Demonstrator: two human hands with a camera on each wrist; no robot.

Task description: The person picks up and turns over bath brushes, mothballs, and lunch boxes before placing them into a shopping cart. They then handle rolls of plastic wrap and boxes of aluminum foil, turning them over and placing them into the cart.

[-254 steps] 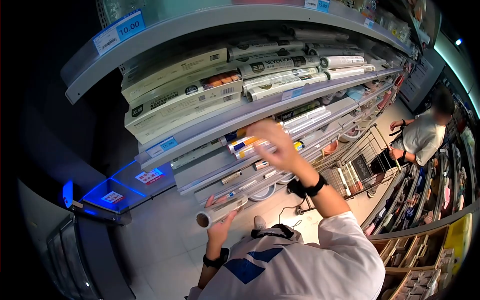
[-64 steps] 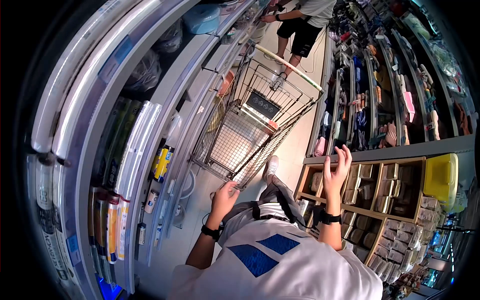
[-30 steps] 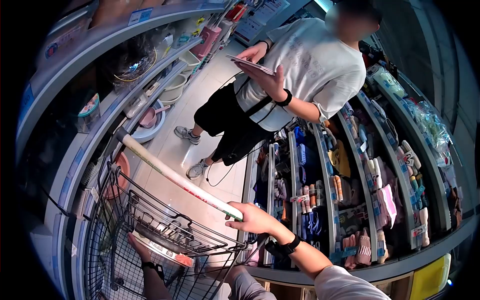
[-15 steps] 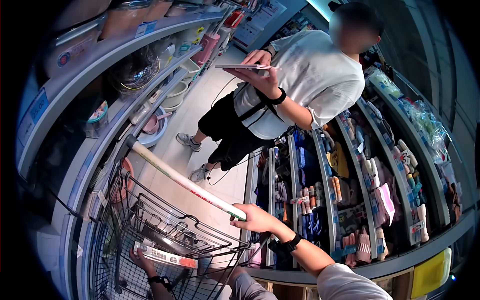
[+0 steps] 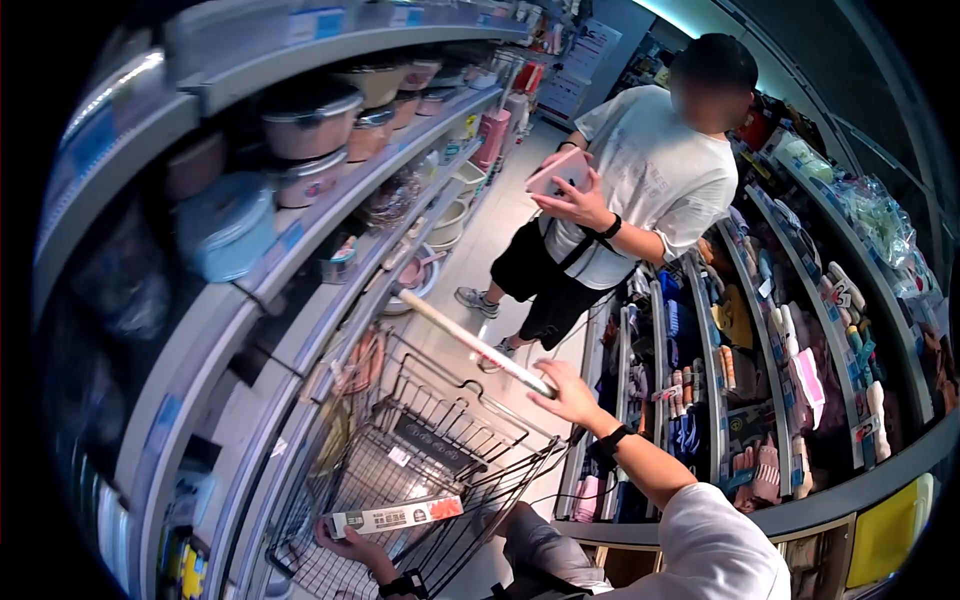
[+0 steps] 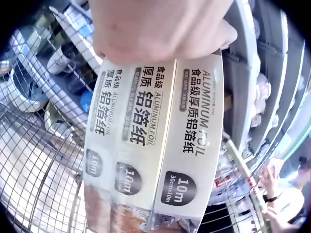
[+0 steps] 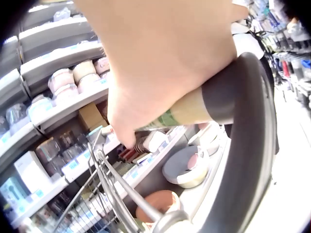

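Observation:
My left hand (image 5: pixel 357 548) grips one end of a long white aluminum foil box (image 5: pixel 395 516) with an orange picture at its far end. The box overlaps the cart's wire basket in the head view. Up close in the left wrist view, three lettered panels of the foil packaging (image 6: pixel 182 131) show side by side, my hand covering the top end. Curled round the end of the cart handle (image 5: pixel 465 338) is my right hand (image 5: pixel 573 393). From the right wrist view, the handle's dark end fitting (image 7: pixel 233 160) sticks out beside that hand.
The wire shopping cart has a black sign (image 5: pixel 430 440) inside. Beyond the handle stands a person in a white shirt (image 5: pixel 655 160) holding a pink-backed tablet (image 5: pixel 558 175). Shelves with lidded pots (image 5: pixel 310 120) run along the left, racks of textiles (image 5: pixel 690 350) along the right.
The roll held in my left hand earlier is gone from it. Both hands came to the cart: the right took the handle, the left took the foil box. The other person's tablet has tilted.

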